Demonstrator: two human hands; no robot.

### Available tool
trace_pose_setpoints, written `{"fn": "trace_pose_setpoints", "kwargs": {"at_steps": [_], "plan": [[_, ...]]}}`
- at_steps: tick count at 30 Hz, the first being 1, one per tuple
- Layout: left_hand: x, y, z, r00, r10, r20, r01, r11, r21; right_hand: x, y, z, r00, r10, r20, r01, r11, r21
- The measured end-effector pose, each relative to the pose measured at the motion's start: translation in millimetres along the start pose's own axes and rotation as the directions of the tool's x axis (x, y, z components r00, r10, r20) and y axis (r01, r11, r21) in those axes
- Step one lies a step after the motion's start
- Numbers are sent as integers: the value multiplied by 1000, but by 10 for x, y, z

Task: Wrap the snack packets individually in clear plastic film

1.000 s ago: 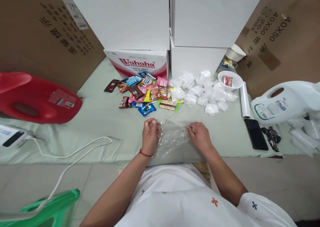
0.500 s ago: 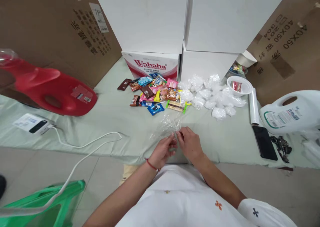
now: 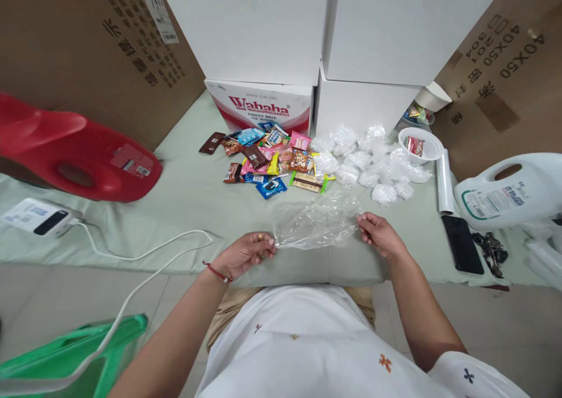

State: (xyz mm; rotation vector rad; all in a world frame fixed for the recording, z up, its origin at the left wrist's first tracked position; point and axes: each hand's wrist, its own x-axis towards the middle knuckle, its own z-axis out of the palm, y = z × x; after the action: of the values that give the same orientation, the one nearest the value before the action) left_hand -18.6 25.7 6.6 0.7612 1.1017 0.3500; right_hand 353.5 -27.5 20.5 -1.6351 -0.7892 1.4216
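Pinched the plastic [image 3: 316,222] at opposite ends with left hand [image 3: 248,253] and right hand [image 3: 378,232], probably to spread it out, on the near side of the snacks [image 3: 273,164].

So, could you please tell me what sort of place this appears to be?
Perhaps a storeroom or makeshift workspace, though I cannot be sure: white boxes are stacked along the far side of a cloth-covered table, with brown cartons on either side.
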Motion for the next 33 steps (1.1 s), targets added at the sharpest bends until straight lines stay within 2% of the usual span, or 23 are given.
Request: {"fn": "trace_pose_setpoints", "kwargs": {"at_steps": [1, 2, 3, 4, 5, 6, 7, 8, 9, 11, 13, 14, 16, 17, 22, 26, 28, 30, 32, 33], "plan": [[-1, 24, -14, 995, 52, -90, -47, 997, 54, -6, 25, 0, 1000, 10, 11, -10, 1000, -9], [-8, 53, -13, 965, 139, -222, -115, 986, 120, -11, 51, 9, 1000, 15, 18, -15, 1000, -17], [-19, 88, 7, 892, 259, -370, -195, 960, 201, -14, 76, 26, 1000, 17, 22, -17, 1000, -23], [-32, 130, 46, 776, 393, -493, -275, 915, 296, -17, 97, 48, 1000, 18, 23, -17, 999, -27], [-44, 177, 105, 641, 520, -564, -343, 852, 396, -18, 114, 75, 1000, 17, 23, -16, 999, -29], [-49, 225, 182, 524, 629, -574, -395, 777, 491, -19, 126, 103, 1000, 14, 22, -13, 999, -30], [-41, 271, 274, 452, 718, -529, -437, 695, 571, -20, 132, 131, 1000, 7, 23, -6, 1000, -30], [-17, 307, 375, 425, 788, -445, -469, 613, 636, -20, 133, 156, 1000, -3, 27, 4, 1000, -28], [28, 330, 478, 432, 840, -329, -494, 525, 693, -18, 129, 174, 999, -13, 34, 13, 1000, -26], [173, 317, 657, 511, 858, -52, -519, 356, 777, -5, 108, 182, 998, -26, 52, 27, 999, -20], [350, 228, 754, 624, 754, 205, -518, 202, 831, 30, 78, 139, 998, -32, 61, 33, 999, -20], [431, 166, 763, 664, 683, 304, -518, 128, 846, 58, 63, 99, 998, -34, 59, 36, 999, -25], [544, 42, 704, 709, 566, 421, -530, 33, 847, 130, 41, -5, 998, -40, 39, 42, 998, -40], [573, -7, 647, 720, 520, 460, -545, 14, 838, 173, 37, -61, 999, -42, 24, 43, 998, -48], [502, -96, 345, 732, 342, 589, -629, 8, 777, 387, 66, -245, 999, -30, 18, 32, 993, -112], [322, -123, 225, 762, 299, 575, -594, -30, 804, 473, 66, -274, 997, -81, -14, 76, 969, -236], [235, -124, 188, 742, 360, 566, -604, -8, 797, 441, 55, -266, 987, -132, -96, 95, 944, -317], [187, -106, 177, 691, 482, 539, -633, 42, 773, 352, 61, -233, 976, -154, -151, 82, 912, -403], [210, -73, 202, 659, 594, 461, -626, 95, 774, 238, 97, -179, 982, -148, -120, 74, 877, -475], [251, -55, 226, 664, 622, 414, -599, 111, 793, 186, 125, -155, 987, -143, -71, 90, 863, -497]]}}
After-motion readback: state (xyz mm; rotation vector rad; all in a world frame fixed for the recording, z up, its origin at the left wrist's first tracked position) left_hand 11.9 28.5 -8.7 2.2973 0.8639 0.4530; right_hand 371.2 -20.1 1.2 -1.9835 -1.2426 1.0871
